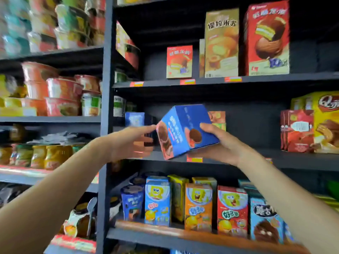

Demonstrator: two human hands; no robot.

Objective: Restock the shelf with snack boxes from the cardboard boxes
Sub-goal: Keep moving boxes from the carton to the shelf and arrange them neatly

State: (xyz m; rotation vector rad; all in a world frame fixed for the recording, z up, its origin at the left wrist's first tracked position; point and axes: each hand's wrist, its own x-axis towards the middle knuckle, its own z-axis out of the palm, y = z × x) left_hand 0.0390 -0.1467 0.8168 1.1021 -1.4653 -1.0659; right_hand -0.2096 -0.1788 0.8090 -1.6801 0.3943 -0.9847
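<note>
- The right hand (pixel 222 143) gripped a blue snack box (pixel 185 131) from below and behind, thumb curled over its front face near the picture of a round chocolate biscuit, fingers hidden underneath.
- That box was tilted, one corner down, held in the air in front of the middle shelf (pixel 247 158) of the dark shelving unit, not resting on the board.
- The left hand (pixel 132 142) reached out with fingers extended and relaxed, its forefinger tip touching the box's upper left corner; motion blur hid whether the other fingers made contact, and it grasped nothing.
- Just behind the left hand, a second blue box (pixel 134 119) stood upright on the same shelf.
- Farther right on that shelf stood red chocolate pie boxes (pixel 298 131) beside a yellow box (pixel 324 121).
- Below, cartoon-sponge snack cartons (pixel 198 206) lined the lower shelf.
- Above, a tall red pie box (pixel 267 39) and a gold cake box (pixel 222 43) stood upright.
</note>
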